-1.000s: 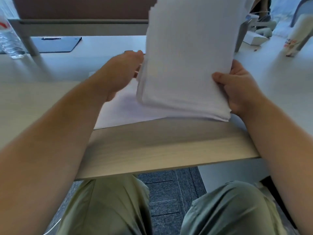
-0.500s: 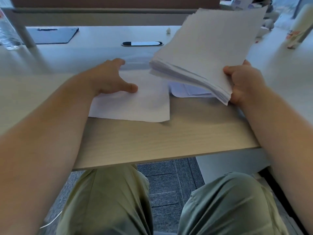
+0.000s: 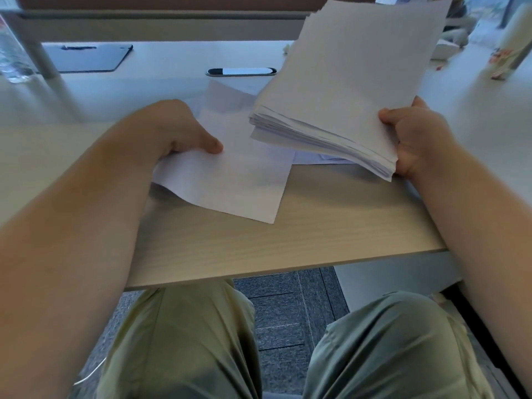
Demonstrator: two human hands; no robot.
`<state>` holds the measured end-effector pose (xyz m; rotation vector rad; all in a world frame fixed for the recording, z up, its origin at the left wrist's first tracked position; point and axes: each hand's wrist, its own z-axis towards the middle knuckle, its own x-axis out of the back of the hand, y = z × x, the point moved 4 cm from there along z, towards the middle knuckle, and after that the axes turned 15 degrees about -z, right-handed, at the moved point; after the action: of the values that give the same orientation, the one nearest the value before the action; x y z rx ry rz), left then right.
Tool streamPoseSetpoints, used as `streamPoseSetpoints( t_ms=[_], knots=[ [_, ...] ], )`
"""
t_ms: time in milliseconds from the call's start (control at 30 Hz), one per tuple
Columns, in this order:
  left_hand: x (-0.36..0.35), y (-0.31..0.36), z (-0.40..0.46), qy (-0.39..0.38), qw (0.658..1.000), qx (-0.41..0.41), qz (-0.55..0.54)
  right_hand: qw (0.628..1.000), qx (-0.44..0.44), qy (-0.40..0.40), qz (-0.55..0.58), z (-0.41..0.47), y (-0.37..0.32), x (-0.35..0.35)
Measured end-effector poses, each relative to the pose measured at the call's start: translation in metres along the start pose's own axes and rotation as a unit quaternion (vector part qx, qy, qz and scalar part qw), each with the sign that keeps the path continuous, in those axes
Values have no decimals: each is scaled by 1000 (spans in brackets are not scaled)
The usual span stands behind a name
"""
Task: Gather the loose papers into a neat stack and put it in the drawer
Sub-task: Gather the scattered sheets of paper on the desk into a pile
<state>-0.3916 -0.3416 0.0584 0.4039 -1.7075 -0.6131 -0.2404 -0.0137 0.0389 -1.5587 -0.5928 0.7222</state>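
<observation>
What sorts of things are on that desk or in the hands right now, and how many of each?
Paper stack, gripped by the right hand: 1
Loose sheets: 2, one pinched by the left hand, one under the stack
Dark pad: 1
Water bottle: 1
Total: 5

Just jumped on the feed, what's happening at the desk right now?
A seated person is collecting loose papers. The right hand grips a thick stack of paper by its near corner, tilted up above the desk. The left hand pinches a single loose sheet, its near edge lifting off the desk. At least one more sheet lies under the stack's near edge. No drawer is in view, and the stack's edges are not yet squared.
</observation>
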Motion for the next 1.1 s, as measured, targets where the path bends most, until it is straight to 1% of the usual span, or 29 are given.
streamPoseSetpoints(
  t_ms=[133,167,200,267,333,400,467,533,700,833,867,900,933,1000,1100],
  knots=[
    [-6,2,4,19,994,7,-111,1000,0,-7,1,-1,-1,1],
    [-4,4,4,26,994,1,-106,1000,1,-11,4,-2,-2,1],
    [-3,7,3,26,997,-8,-74,1000,2,-11,5,-2,-2,1],
    [-2,10,-4,12,1000,-9,23,1000,8,-10,7,-1,-3,1],
    [-5,11,-12,-13,995,-5,95,1000,10,-4,9,-1,-2,1],
    [-14,17,-19,-48,990,-18,130,1000,6,4,11,-1,-3,1],
    [-22,25,-26,-79,986,-33,143,1000,4,7,7,-1,-3,2],
    [-26,34,-30,-96,987,-43,124,1000,6,8,5,-1,-2,2],
    [-25,37,-30,-88,989,-61,102,1000,12,1,2,-3,-3,-1],
    [-24,33,-27,-79,994,-65,37,1000,15,2,11,-2,-2,1],
    [-24,32,-27,-67,995,-69,1,1000,15,1,14,-3,-3,1],
    [-22,31,-26,-55,994,-69,-58,1000,15,-1,16,-3,-3,1],
    [-21,30,-25,-40,988,-65,-131,1000,16,-4,17,-3,-3,1],
    [-18,30,-24,-14,963,-55,-262,1000,19,-18,18,-5,-4,1],
    [-20,36,-26,-9,933,-66,-353,999,19,-45,2,-7,-3,-2]
  ],
)
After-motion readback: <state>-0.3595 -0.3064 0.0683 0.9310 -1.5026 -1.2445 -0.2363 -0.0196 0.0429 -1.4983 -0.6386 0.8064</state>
